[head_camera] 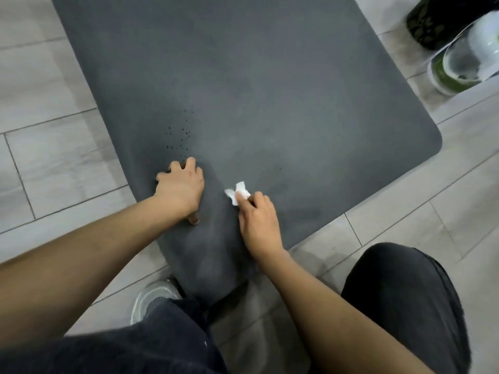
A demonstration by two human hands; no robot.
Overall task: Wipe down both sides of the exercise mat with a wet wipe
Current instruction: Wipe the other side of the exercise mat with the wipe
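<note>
A dark grey exercise mat (256, 90) lies on the tiled floor, running away from me. Its near left corner is lifted and bunched toward my knees. My left hand (181, 188) grips that raised fold, fingers curled over the top and thumb under it. My right hand (256, 220) pinches a small crumpled white wet wipe (237, 194) and holds it against the mat just right of the fold. A patch of small dark droplets (179, 136) marks the mat above my left hand.
Light grey floor tiles (48, 157) surround the mat. A clear and white container with green contents (464, 63) and a dark patterned object (432, 22) stand at the upper right, beside the mat's edge. My dark-trousered knees and a grey shoe (154, 295) fill the bottom.
</note>
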